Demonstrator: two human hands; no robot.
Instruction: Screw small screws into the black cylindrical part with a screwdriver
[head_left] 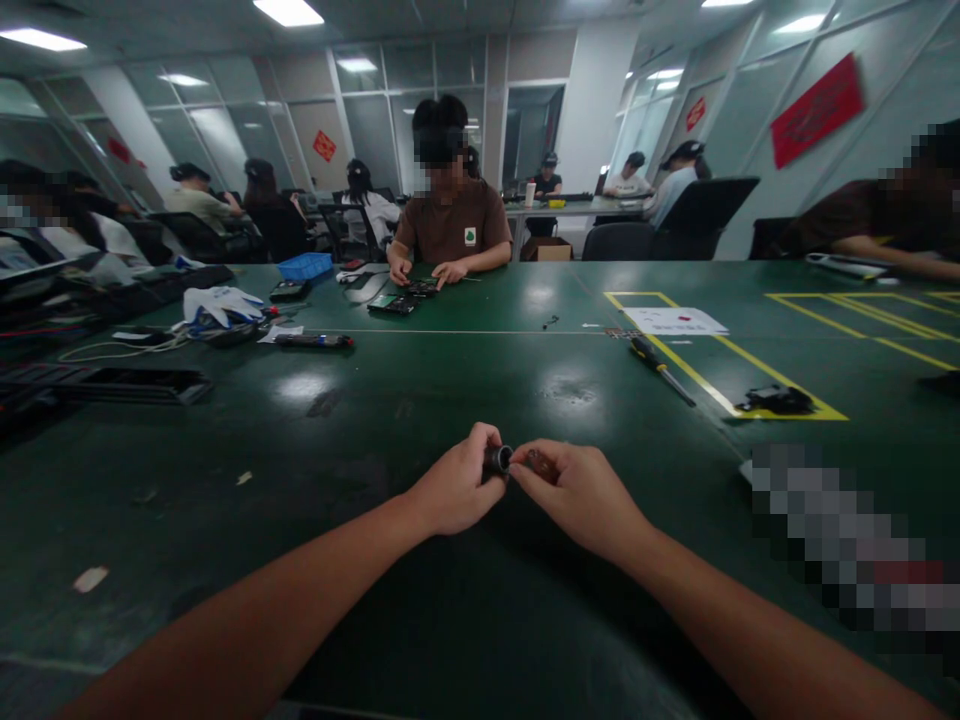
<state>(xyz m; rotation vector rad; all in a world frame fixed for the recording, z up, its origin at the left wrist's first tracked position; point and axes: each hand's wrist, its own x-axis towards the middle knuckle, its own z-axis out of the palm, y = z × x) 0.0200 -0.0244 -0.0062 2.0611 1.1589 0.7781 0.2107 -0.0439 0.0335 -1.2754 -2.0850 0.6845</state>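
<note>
Grips short dark cylinder (495, 459) in left hand (461, 487), slightly below centre of frame, thumb and fingers curled around the barrel. Hollow tube, smooth-looking, round mouth with paler rim, facing right of frame. Has right hand (581, 490) at that mouth, just right of centre, thumb and fingertip close together; cannot tell whether pinching anything small. Cannot make out the brownish patch between right-hand fingers.

Underneath: dark green tabletop (375, 400), glossy, with soft white reflections and scuff marks. Right of centre: slim screwdriver (664, 370) with metal shaft, lying diagonally near flat white sheet (675, 320). Right of that: jagged black part (780, 400) on flat strips of yellow tape (831, 411). Lower right: long object (847, 540), blocked out by pixels.

Left of frame: crumpled white-and-blue fabric gloves (223, 307), blue plastic basket (305, 266) with straight walls, long dark pen-shaped tool (313, 341). Lower left: small pale rounded scrap (90, 579). Upper centre, across the tabletop: person in brown shirt (454, 225), hands on dark flat pieces.
</note>
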